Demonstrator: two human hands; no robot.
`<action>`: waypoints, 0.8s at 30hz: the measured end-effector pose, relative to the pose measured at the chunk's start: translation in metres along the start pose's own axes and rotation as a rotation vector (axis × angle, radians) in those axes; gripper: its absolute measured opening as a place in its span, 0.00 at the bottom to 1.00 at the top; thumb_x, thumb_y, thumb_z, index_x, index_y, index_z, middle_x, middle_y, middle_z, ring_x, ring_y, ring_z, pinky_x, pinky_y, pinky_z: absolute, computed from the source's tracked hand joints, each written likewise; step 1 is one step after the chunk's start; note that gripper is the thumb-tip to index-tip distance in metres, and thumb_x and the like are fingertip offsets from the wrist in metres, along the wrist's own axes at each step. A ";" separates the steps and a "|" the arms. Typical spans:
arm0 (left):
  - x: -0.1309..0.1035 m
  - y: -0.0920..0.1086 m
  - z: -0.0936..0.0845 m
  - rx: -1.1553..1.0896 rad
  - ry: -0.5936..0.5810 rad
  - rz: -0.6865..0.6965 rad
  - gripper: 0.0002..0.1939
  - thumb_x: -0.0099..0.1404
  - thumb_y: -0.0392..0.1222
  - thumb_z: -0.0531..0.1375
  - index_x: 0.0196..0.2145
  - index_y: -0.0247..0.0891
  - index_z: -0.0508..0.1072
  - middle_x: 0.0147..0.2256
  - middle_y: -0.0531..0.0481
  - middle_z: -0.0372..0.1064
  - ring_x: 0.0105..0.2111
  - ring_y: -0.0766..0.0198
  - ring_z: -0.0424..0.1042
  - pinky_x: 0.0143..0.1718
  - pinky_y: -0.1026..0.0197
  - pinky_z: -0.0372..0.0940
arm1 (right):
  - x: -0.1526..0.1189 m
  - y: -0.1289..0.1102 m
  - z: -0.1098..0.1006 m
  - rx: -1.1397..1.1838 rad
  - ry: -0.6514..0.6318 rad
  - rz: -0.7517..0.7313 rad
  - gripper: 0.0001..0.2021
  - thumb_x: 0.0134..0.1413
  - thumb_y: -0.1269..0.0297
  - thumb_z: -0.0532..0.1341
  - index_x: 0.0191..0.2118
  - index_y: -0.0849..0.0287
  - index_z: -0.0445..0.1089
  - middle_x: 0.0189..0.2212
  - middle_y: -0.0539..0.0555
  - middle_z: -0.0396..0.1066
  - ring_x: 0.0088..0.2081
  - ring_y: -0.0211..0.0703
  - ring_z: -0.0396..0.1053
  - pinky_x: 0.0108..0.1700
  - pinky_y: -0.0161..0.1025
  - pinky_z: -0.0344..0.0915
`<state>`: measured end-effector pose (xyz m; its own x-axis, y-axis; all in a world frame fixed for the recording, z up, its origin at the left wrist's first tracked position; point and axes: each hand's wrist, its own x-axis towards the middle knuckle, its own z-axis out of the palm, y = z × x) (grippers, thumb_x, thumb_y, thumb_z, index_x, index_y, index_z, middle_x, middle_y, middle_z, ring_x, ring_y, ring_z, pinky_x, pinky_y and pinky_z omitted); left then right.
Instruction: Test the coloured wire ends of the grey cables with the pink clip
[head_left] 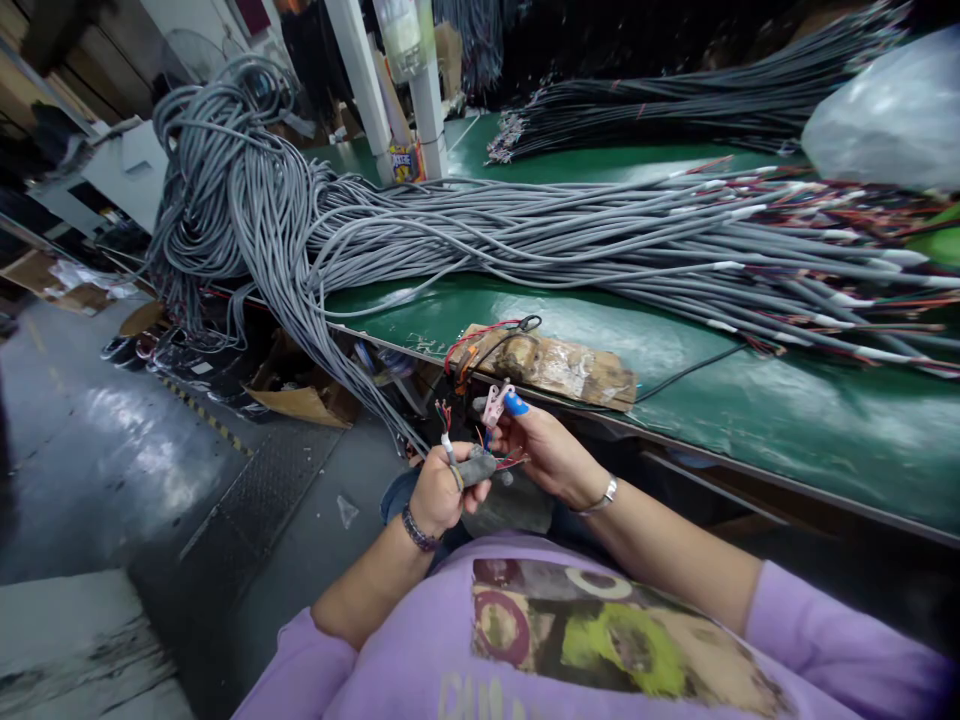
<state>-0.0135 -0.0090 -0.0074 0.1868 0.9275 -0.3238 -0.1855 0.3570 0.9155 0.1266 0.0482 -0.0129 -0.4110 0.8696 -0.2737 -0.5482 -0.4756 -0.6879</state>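
Observation:
My left hand [444, 492] is closed round a grey cable [477, 468]. Thin coloured wires [511, 460] fan out of that cable's end toward my right hand. Another stripped end with a white sleeve [448, 442] stands up beside my left thumb. My right hand [547, 445], with blue tape [516, 403] round its thumb, pinches a small pale pink clip-like piece [496, 407]; its exact kind is unclear. A blue wire shows just below that piece. Right behind the hands, a worn wooden block [570, 370] lies at the bench edge with red and black leads on it.
Across the green bench [750, 420] runs a long bundle of grey cables [525, 230], looped into a heap [217, 190] at the left. Behind it lie a darker cable bundle [675, 115] and a clear plastic bag [892, 110]. A cardboard box [300, 395] sits below the bench.

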 end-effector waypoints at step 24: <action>0.007 0.000 0.006 -0.075 0.036 -0.033 0.19 0.47 0.53 0.66 0.24 0.32 0.71 0.12 0.55 0.61 0.09 0.75 0.51 0.10 0.68 0.40 | 0.005 0.001 0.000 0.186 -0.031 0.100 0.20 0.49 0.42 0.61 0.33 0.57 0.72 0.27 0.52 0.71 0.26 0.37 0.66 0.27 0.34 0.67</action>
<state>-0.0063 -0.0026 -0.0080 0.1598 0.9178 -0.3634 -0.2513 0.3939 0.8842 0.1237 0.0520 -0.0153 -0.4907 0.8138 -0.3114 -0.6275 -0.5780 -0.5216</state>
